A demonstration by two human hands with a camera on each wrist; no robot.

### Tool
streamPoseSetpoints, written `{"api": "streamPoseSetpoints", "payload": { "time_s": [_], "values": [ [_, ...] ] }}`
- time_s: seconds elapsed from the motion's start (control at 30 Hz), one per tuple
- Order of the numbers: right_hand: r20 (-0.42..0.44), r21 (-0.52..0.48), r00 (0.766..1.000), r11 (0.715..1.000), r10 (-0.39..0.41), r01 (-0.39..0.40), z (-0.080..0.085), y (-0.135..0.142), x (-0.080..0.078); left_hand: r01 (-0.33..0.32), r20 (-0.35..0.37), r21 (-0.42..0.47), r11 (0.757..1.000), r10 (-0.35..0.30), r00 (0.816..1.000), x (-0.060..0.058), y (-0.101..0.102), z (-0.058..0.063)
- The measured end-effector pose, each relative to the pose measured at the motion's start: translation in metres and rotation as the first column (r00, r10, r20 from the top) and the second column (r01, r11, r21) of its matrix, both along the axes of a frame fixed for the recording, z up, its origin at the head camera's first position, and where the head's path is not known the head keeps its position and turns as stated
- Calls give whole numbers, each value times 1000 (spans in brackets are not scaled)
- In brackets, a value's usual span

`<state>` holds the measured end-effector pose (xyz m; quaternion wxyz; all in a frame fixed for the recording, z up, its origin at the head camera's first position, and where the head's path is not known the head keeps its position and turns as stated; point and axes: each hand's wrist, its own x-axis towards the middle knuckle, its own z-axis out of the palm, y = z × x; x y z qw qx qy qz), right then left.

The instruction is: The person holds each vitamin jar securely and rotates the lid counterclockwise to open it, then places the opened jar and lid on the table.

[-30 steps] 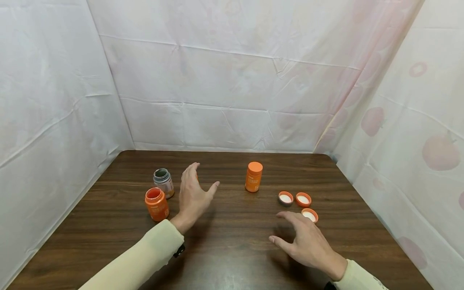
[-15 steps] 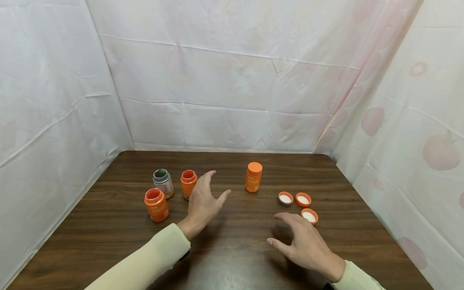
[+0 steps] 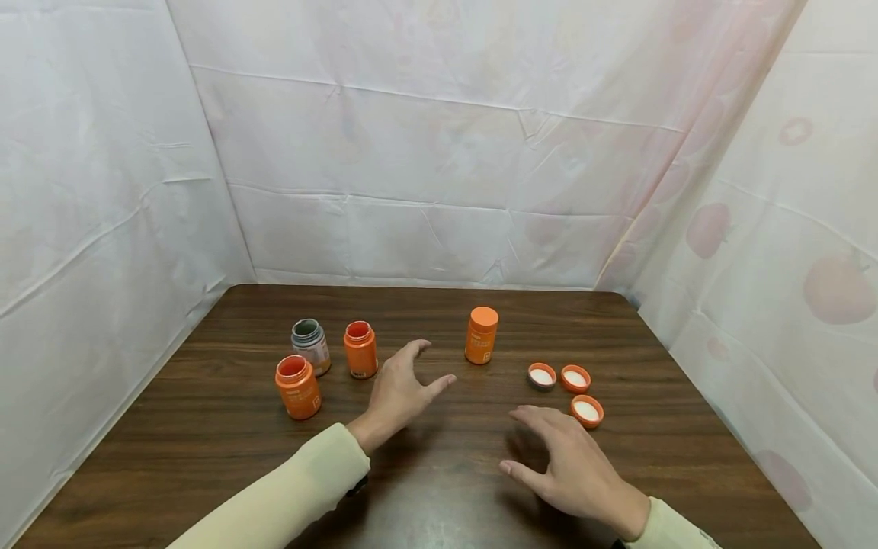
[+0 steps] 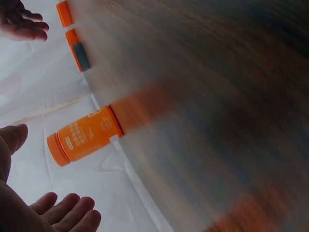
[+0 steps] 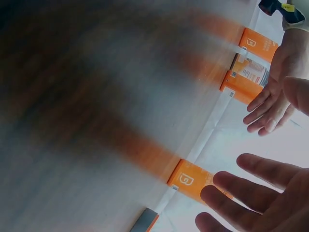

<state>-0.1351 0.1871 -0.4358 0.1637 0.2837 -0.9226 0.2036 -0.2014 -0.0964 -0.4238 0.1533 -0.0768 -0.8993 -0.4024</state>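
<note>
My left hand (image 3: 399,396) hovers over the table with thumb and fingers spread apart, holding nothing. Just left of it stands an uncapped orange bottle (image 3: 360,351). Ahead and to its right is a capped orange bottle (image 3: 482,335), upright, which in the left wrist view (image 4: 86,135) lies beyond the fingertips. My right hand (image 3: 572,465) is also spread and holds nothing, in front of three upturned caps: a grey-sided cap (image 3: 542,377), an orange cap (image 3: 575,379) and a nearer orange cap (image 3: 587,412).
At the left stand two more uncapped bottles, a grey one (image 3: 312,349) and an orange one (image 3: 299,389) in front of it. The dark wood table (image 3: 425,503) meets white sheeting (image 3: 425,244) at its back and sides.
My left hand has moved right and toward me, away from the uncapped orange bottle it was hiding. My right hand has shifted slightly left. The bottles and caps have stayed put.
</note>
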Motion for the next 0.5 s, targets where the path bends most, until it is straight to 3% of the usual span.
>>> {"api": "streamPoseSetpoints", "payload": {
  "time_s": [0.27,0.5],
  "values": [
    [-14,36,999,999,36,-35,-1,-1,0,29,65,-13,999,-28,997,-8,6,-4],
    [-12,35,999,999,36,-35,-1,-2,0,35,73,16,999,-36,997,-15,9,-3]
  ]
}}
